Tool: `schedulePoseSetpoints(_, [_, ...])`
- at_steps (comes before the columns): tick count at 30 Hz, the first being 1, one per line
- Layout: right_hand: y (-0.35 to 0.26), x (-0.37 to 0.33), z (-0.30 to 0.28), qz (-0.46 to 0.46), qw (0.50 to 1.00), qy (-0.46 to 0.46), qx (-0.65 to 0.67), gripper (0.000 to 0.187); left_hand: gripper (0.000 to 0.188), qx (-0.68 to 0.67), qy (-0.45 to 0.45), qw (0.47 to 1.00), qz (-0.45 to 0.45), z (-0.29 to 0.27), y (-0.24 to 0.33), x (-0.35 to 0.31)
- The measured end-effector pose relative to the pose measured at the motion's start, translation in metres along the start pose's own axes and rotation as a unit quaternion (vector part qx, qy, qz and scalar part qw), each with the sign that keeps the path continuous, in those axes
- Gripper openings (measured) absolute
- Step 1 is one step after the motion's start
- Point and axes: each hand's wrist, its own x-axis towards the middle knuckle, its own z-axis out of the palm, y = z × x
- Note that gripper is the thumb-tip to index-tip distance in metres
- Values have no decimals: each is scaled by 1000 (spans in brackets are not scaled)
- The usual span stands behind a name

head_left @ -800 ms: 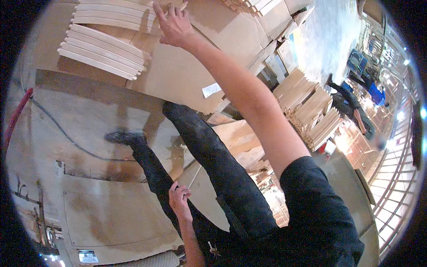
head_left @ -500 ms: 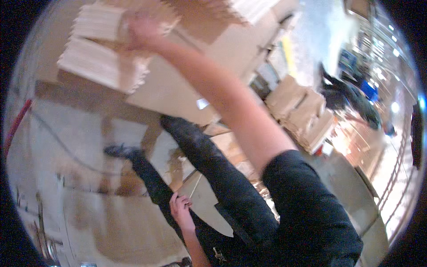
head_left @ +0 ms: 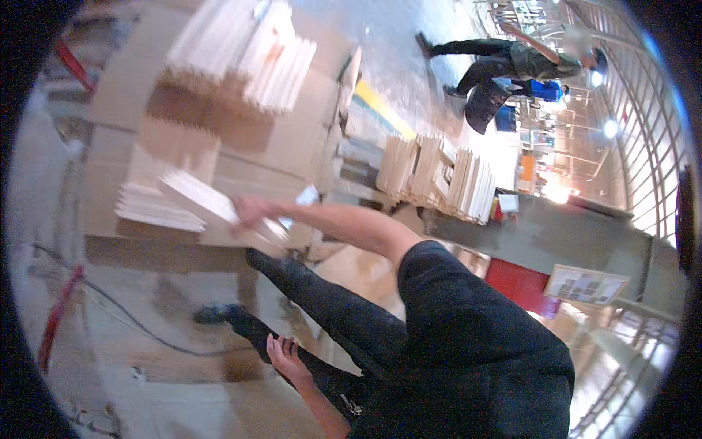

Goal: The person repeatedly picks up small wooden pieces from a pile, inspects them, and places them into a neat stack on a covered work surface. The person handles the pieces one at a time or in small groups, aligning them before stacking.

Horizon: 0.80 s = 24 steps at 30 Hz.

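Note:
My right hand is closed round a short bundle of pale wooden slats, smeared by motion. The bundle is held over the edge of a low, cardboard-coloured surface. Beside it lies a stack of slats with jagged, toothed ends. A larger stack of slats lies further along the same surface. My left hand hangs beside my dark-trousered leg, its fingers loosely bent and apart, with nothing seen in it.
More stacks of wooden pieces stand to the right. A person in dark clothes walks beyond them, near another in blue. A dark hose and a red bar are at the left. A framed sheet is at the right.
My right hand has come back from the slat stack towards my body, now carrying a bundle of slats. The view has swung. My left hand stays by my leg.

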Motion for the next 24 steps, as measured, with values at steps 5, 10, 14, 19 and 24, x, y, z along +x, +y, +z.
schedulePoseSetpoints(5, [-61,-273,46,-137,972,-9,192,104,85,84,-211,941,252,16,117,-75])
schedulePoseSetpoints(10, [-198,-411,68,-336,924,33,178,116,110,-10,-325,828,457,30,227,-183])
schedulePoseSetpoints(14, [-267,-413,87,-438,886,112,100,125,88,111,-291,792,524,1,293,-261])
schedulePoseSetpoints(19, [-396,-421,93,-552,822,139,6,125,89,144,-307,653,678,-38,349,-387])
schedulePoseSetpoints(24, [-475,-457,121,-640,763,31,-88,123,90,109,-246,603,751,-95,332,-454])
